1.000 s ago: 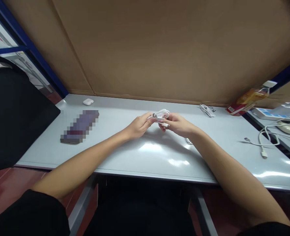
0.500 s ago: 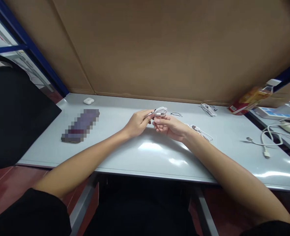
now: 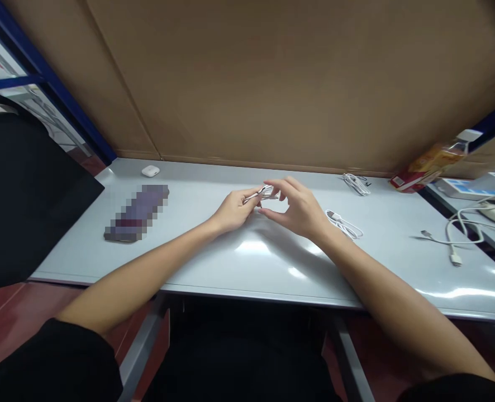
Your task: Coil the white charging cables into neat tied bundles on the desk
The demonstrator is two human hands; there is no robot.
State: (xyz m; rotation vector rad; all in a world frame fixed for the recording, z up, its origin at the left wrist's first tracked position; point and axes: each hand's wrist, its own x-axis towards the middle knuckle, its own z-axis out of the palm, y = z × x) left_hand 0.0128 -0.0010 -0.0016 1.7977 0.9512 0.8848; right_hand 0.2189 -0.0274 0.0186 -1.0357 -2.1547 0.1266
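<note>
White cable [image 3: 265, 194]: coiled, over table [image 3: 214, 262] centre.
Left hand [image 3: 233, 210]: pinching the coil.
Right hand [image 3: 300, 209]: fingers spread, just beside it.
Handling: light, floppy, probably best pinched across the loops.

You are seated at a packing or assembly workstation, not a home desk; the plain grey metal table [image 3: 189, 262] under your hands is boxed in behind by a tall brown cardboard wall [image 3: 272, 84], with blue steel racking [image 3: 42, 72] beyond your left hand. Bundled white cables [image 3: 356, 183] lie past your right hand, a loose one [image 3: 452, 240] farther right; a neighbouring bench [image 3: 482, 192] there carries more cables; a small white case [image 3: 150, 171] sits beyond your left hand.
</note>
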